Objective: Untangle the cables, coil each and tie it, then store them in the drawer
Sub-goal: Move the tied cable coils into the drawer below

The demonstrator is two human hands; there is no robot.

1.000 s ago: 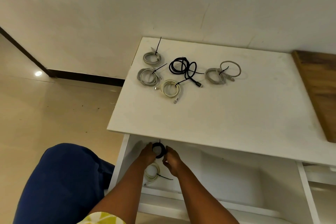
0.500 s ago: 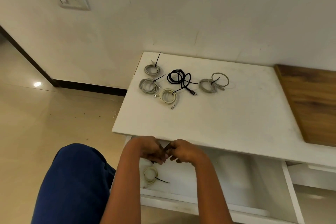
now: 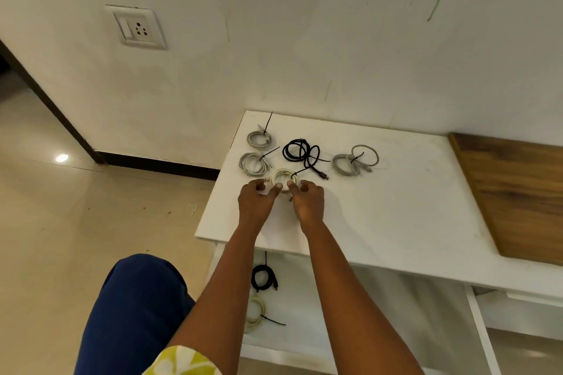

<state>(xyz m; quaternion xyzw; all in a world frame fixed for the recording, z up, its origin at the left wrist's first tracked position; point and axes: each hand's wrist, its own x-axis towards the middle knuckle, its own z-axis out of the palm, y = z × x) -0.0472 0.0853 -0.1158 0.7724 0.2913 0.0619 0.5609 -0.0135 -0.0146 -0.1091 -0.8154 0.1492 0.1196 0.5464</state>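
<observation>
Both hands pinched the cream coiled cable (image 3: 282, 179) on the matte white tabletop (image 3: 396, 207): left hand (image 3: 257, 198) one side, right hand (image 3: 307, 199) the other. A thin black zip tie (image 3: 300, 172) cinched its round loops; no lettering was legible.

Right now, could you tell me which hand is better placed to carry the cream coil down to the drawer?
Left, marginally. Both hands are at the cream coil, the left hand on its left edge, the right hand on its right. The open drawer, holding two stored coils, lies below the table's left end, nearer the left arm.
</observation>
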